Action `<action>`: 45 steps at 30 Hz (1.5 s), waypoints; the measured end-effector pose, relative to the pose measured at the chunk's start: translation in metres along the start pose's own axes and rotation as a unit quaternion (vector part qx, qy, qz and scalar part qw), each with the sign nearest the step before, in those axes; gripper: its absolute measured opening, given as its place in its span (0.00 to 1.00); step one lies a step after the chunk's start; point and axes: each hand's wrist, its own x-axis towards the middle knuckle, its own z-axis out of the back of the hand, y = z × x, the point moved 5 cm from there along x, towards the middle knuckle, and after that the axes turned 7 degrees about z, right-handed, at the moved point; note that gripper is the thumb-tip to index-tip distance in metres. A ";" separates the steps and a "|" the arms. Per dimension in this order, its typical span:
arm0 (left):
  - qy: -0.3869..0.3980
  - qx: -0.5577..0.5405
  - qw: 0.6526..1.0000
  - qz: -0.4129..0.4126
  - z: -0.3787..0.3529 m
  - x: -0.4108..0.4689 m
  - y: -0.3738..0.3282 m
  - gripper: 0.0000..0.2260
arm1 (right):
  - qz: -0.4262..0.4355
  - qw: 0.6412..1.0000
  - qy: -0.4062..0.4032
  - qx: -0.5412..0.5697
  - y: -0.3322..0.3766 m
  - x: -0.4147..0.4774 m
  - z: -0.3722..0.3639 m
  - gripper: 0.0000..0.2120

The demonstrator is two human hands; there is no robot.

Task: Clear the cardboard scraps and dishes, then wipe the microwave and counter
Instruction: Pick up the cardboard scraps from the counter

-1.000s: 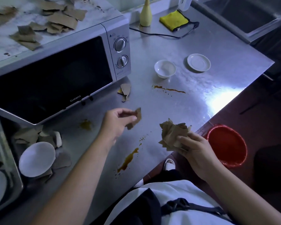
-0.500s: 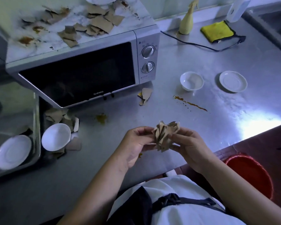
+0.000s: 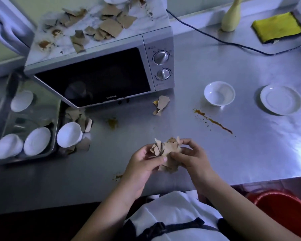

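now left hand [image 3: 142, 164], right hand [image 3: 193, 159] both pinching cardboard scrap wad [image 3: 165, 148] over bench [image 3: 250, 153] near edge, likely compacting for red bucket [image 3: 281, 206].

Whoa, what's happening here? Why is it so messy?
A person is tidying up. The left hand and right hand together hold a bunch of cardboard scraps over the counter. Many other scraps lie on the microwave and in front of it. A bowl, a plate and brown spills are not yet cleared.

A white top [image 3: 172, 211] with a dark buckled strap [image 3: 182, 226] across it, forearms [image 3: 109, 207] bare.
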 end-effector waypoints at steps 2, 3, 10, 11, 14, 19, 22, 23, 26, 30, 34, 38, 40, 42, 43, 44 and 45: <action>-0.071 -0.025 0.997 -0.018 0.003 0.000 0.000 0.11 | -0.015 0.999 0.041 -0.006 -0.003 0.006 -0.008 0.14; -0.094 -0.039 0.994 -0.026 0.006 0.000 0.000 0.10 | -0.026 0.997 0.069 -0.003 -0.003 0.010 -0.012 0.15; -0.188 -0.105 0.976 -0.040 0.050 -0.022 0.006 0.11 | 0.049 0.934 0.050 -0.351 0.016 0.125 -0.002 0.13; -0.198 -0.115 0.973 -0.040 0.055 -0.025 0.010 0.11 | 0.072 0.882 0.068 -0.461 0.019 0.147 -0.007 0.19; -0.209 -0.151 0.965 -0.045 0.060 -0.034 0.018 0.12 | 0.092 0.707 0.138 -0.688 0.022 0.199 -0.030 0.35; -0.223 -0.165 0.960 -0.042 0.070 -0.047 0.030 0.16 | 0.047 0.612 0.222 -0.757 0.004 0.235 -0.044 0.39; -0.207 -0.168 0.963 -0.046 0.075 -0.053 0.033 0.12 | 0.081 0.573 0.200 -0.791 -0.003 0.230 -0.047 0.30; -0.206 -0.171 0.963 -0.044 0.076 -0.053 0.035 0.11 | 0.104 0.572 0.192 -0.791 -0.006 0.226 -0.048 0.26; -0.218 -0.175 0.960 -0.025 0.078 -0.049 0.041 0.13 | 0.159 0.580 0.203 -0.772 -0.014 0.207 -0.045 0.15; -0.213 -0.170 0.962 -0.012 0.075 -0.041 0.037 0.10 | 0.190 0.573 0.228 -0.764 -0.018 0.179 -0.030 0.13; -0.190 -0.140 0.972 -0.018 0.068 -0.035 0.028 0.10 | 0.203 0.569 0.220 -0.766 -0.026 0.151 -0.013 0.14; -0.189 -0.116 0.975 -0.005 0.063 -0.026 0.023 0.11 | 0.245 0.582 0.193 -0.751 -0.025 0.121 0.002 0.10; -0.189 -0.105 0.976 0.001 0.061 -0.024 0.022 0.10 | 0.292 0.595 0.189 -0.724 -0.022 0.108 0.008 0.11; -0.187 -0.097 0.978 0.006 0.058 -0.023 0.023 0.10 | 0.298 0.595 0.192 -0.722 -0.023 0.099 0.012 0.11; -0.186 -0.093 0.978 0.008 0.056 -0.022 0.023 0.10 | 0.291 0.603 0.191 -0.718 -0.023 0.096 0.013 0.10; -0.185 -0.090 0.979 0.010 0.055 -0.021 0.024 0.10 | 0.281 0.615 0.186 -0.713 -0.023 0.095 0.015 0.08; -0.184 -0.087 0.979 0.012 0.053 -0.021 0.025 0.10 | 0.274 0.625 0.181 -0.708 -0.024 0.095 0.018 0.08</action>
